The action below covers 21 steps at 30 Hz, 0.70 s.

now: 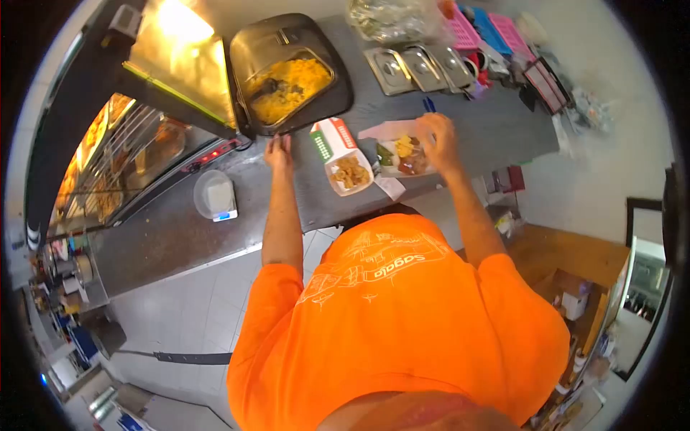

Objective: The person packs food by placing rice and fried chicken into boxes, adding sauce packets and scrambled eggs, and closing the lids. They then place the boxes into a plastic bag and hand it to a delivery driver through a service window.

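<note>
My left hand [279, 152] reaches to the front edge of a black tray [343, 82] that holds yellow food [298, 80], its fingers stretched out at the rim. To its right is an open takeaway box [332, 140] with a green, white and red lid and pieces of fried food [350, 172] inside. My right hand [442, 144] is bent over the right side of a paper-lined portion [381, 131], its fingers closed; what they grip is hidden. Yellow pieces [407, 147], a green packet [386, 156] and a reddish-brown packet [413, 166] lie there.
A lit glass food warmer [144, 154] stands at the left. In front of it sits a small scale [226, 215] with a clear round container [208, 194]. Metal lidded pans [420, 70], a blue pen [429, 105] and pink baskets [461, 27] are at the back right.
</note>
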### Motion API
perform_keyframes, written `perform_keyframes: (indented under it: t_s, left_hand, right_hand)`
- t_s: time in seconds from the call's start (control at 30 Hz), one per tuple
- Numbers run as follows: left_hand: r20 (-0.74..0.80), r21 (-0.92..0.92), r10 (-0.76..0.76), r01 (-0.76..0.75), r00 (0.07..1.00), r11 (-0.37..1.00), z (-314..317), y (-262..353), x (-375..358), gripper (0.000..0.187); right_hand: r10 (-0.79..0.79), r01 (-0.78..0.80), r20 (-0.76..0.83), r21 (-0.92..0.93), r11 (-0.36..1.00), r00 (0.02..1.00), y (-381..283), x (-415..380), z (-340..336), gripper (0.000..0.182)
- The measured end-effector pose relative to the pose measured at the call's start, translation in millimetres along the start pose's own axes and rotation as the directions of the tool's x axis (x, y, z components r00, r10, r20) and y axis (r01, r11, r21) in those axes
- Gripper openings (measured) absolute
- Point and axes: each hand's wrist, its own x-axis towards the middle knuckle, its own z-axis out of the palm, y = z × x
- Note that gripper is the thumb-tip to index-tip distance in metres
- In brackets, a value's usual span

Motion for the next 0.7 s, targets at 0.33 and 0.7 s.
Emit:
perform_keyframes:
  t_s: [0.33, 0.7]
  left_hand:
    - [-0.100, 0.695, 0.505, -0.303, 0.857, 0.652, 1.3, 21.5, -65.6, 0.031]
    - [0.567, 0.823, 0.286, -0.543, 0.773, -0.164, 156.6, -179.9, -253.2, 0.057]
  right_hand:
    - [0.314, -0.030, 0.821, -0.342, 0.939, 0.478, 10.9, 6.5, -30.0, 0.063]
    - [-0.122, 0.286, 0.552, -0.222, 0.932, 0.825, 98.7, -89.6, -6.4, 0.068]
